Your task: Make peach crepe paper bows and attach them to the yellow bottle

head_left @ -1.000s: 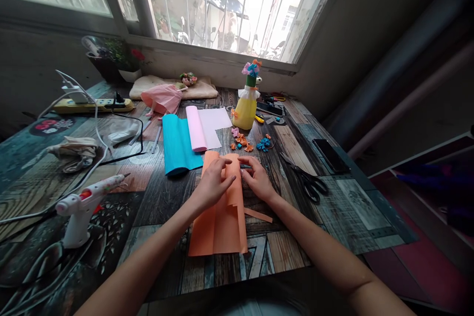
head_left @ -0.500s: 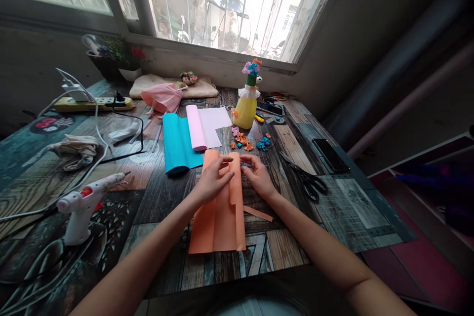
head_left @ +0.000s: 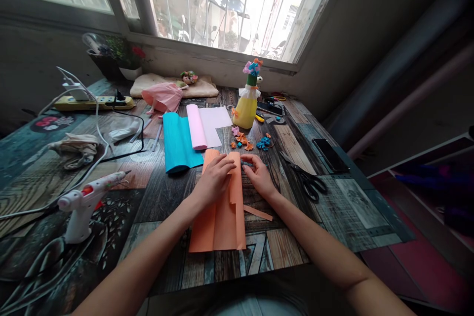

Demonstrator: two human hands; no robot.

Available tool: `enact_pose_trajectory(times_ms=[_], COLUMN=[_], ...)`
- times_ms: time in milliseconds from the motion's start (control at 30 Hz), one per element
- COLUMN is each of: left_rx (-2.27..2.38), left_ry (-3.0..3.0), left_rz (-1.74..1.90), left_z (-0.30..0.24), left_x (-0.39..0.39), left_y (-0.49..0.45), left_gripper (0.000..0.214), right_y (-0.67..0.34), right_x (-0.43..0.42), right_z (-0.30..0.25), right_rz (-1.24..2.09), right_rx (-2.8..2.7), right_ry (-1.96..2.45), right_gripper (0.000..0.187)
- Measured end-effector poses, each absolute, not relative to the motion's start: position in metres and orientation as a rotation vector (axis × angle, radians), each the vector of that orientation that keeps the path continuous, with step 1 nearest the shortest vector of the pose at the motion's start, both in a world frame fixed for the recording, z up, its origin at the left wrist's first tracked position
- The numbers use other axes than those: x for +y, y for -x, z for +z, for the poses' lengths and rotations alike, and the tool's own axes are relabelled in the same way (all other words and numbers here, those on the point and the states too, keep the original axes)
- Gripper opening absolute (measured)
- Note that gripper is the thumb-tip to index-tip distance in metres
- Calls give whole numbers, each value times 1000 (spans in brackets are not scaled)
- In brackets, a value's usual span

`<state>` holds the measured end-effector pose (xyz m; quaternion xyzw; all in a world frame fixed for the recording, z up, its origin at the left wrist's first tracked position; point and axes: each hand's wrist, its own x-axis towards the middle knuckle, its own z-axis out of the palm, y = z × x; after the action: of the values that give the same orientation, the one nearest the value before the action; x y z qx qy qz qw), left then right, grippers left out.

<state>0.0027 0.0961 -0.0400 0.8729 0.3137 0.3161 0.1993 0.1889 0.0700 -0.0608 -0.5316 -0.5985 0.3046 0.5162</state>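
A folded sheet of orange crepe paper [head_left: 218, 222] lies on the patterned table in front of me. My left hand [head_left: 215, 180] rests on its upper part, fingers curled over the top fold. My right hand [head_left: 259, 175] sits at the sheet's right edge, fingers bent and pinching a small bluish thing I cannot make out. A thin orange strip [head_left: 258, 213] lies just right of the sheet.
Black scissors [head_left: 305, 177] and a phone [head_left: 329, 154] lie to the right. Blue paper [head_left: 177, 144] and pink paper [head_left: 202, 128] lie beyond my hands, with small paper bows [head_left: 252, 142] and a decorated yellow bottle [head_left: 246, 103]. A glue gun [head_left: 83, 205] stands at left.
My left hand has slid a little up the orange sheet and its fingers have curled over the top fold. My right hand has barely shifted.
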Motion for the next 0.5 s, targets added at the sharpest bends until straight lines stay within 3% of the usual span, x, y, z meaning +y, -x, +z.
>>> enact_pose_trajectory(times_ms=[333,500], left_rx=[906,932], left_ry=[-2562,-2577], left_rz=[821,811], left_z=[-50,-47], left_x=[98,98], left_y=[-3,5], left_gripper=[31,26], right_y=[-191,-230], right_x=[73,80], right_z=[-64,-32], right_rz=[742,738], right_rx=[-1431,-1379], right_ry=[1257,1246], right_gripper=[25,24])
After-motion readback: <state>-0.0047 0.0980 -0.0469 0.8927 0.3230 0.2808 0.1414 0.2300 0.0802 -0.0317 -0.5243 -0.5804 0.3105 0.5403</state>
